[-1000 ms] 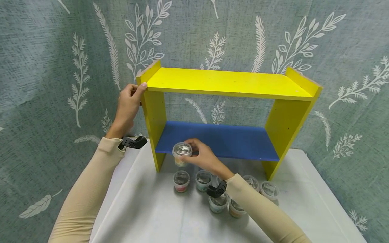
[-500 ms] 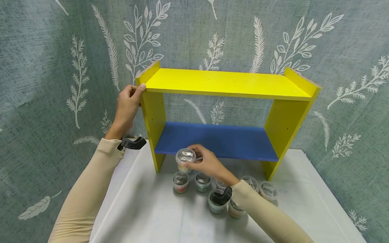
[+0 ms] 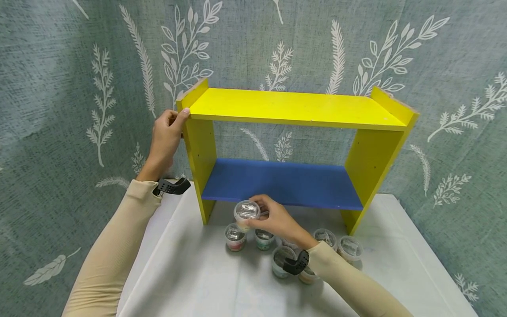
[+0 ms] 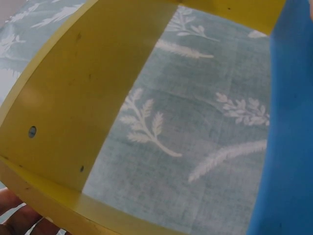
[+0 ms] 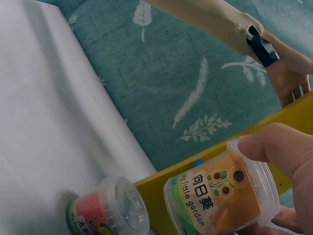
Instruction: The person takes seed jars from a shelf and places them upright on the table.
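Note:
My left hand (image 3: 167, 130) grips the top left corner of a yellow shelf unit (image 3: 277, 105), thumb on the front edge. Its fingers (image 4: 22, 218) show at the lower left of the left wrist view, behind the yellow side board. Between thumb and fingers my right hand (image 3: 275, 218) holds a lidded clear plastic cup (image 5: 217, 196), labelled "My little garden" with sunflowers. The cup hangs just in front of the unit's blue lower shelf (image 3: 285, 182). Below it on the table stands a similar cup with a red label (image 5: 93, 210).
Several more lidded cups stand on the white-covered table (image 3: 198, 273), among them a green-labelled cup (image 3: 264, 240) and one at the right (image 3: 350, 248). My right forearm passes over some of them. A grey-green leaf-patterned cloth (image 3: 253, 44) hangs behind and at the sides.
My right hand has moved slightly right and toward me with the cup, away from the blue shelf's left front edge. The left hand keeps its grip on the corner.

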`<state>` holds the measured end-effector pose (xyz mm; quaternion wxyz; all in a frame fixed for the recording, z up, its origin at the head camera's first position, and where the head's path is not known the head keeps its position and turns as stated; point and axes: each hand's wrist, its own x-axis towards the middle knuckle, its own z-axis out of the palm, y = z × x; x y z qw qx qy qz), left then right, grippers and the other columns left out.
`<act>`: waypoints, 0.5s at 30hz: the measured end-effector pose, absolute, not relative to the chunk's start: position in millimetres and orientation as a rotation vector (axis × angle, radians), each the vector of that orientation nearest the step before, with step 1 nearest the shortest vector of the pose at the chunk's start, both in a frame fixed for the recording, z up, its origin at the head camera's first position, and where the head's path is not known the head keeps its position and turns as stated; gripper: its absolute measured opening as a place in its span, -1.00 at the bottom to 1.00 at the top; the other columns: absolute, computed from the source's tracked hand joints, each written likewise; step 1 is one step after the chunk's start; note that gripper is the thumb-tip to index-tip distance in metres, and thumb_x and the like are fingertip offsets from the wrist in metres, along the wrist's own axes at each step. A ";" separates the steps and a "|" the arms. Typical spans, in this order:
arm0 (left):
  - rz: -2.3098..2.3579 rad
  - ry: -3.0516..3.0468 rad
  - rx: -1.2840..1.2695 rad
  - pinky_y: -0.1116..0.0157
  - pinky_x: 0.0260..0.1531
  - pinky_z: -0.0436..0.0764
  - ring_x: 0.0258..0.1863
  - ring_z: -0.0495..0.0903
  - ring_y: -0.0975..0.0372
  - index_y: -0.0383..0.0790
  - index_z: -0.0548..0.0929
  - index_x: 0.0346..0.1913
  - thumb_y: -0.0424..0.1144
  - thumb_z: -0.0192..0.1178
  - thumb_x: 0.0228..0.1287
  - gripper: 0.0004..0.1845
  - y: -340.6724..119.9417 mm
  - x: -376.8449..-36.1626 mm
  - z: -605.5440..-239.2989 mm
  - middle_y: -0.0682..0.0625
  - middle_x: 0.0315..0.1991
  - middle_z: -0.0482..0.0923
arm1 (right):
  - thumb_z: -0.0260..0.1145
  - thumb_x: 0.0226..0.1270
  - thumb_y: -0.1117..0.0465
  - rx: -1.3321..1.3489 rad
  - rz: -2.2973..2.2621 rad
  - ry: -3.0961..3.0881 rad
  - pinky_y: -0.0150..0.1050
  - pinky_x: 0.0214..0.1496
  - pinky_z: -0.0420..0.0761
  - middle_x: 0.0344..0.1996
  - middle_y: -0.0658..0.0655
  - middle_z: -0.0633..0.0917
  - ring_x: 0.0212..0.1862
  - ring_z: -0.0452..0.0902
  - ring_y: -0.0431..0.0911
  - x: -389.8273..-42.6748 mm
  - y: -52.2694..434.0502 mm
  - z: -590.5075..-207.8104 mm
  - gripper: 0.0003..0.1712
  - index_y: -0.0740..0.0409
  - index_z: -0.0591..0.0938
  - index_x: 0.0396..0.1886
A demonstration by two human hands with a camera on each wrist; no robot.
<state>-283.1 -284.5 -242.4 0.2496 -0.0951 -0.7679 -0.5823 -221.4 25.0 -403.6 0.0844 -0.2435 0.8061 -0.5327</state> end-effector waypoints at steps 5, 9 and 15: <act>-1.587 -2.088 -0.261 0.28 -0.16 0.47 -0.22 0.45 0.19 -0.15 0.53 -0.02 0.20 0.09 0.52 -0.56 -285.0 -282.1 -242.1 0.01 -0.15 0.47 | 0.56 0.24 -0.01 -0.727 -1.605 2.381 -0.12 0.10 0.62 0.01 0.06 0.63 0.07 0.57 -0.04 -217.3 27.5 -404.8 -0.28 -0.07 0.47 0.34; -1.578 -2.093 -0.260 0.27 -0.15 0.48 -0.22 0.46 0.19 -0.16 0.53 -0.01 0.20 0.08 0.52 -0.55 -284.5 -281.9 -242.2 0.01 -0.15 0.48 | 0.55 0.25 0.02 -0.756 -1.590 2.380 -0.15 0.11 0.62 0.02 0.06 0.63 0.07 0.57 -0.05 -215.8 30.8 -410.1 -0.26 -0.05 0.45 0.38; -1.575 -2.096 -0.255 0.21 -0.08 0.49 -0.18 0.47 0.19 -0.16 0.51 -0.02 0.23 0.09 0.50 -0.52 -283.7 -281.6 -242.0 0.00 -0.12 0.47 | 0.55 0.26 0.02 -0.788 -1.550 2.383 -0.12 0.19 0.60 0.07 0.02 0.62 0.11 0.56 -0.06 -213.0 35.9 -417.5 -0.23 -0.04 0.45 0.43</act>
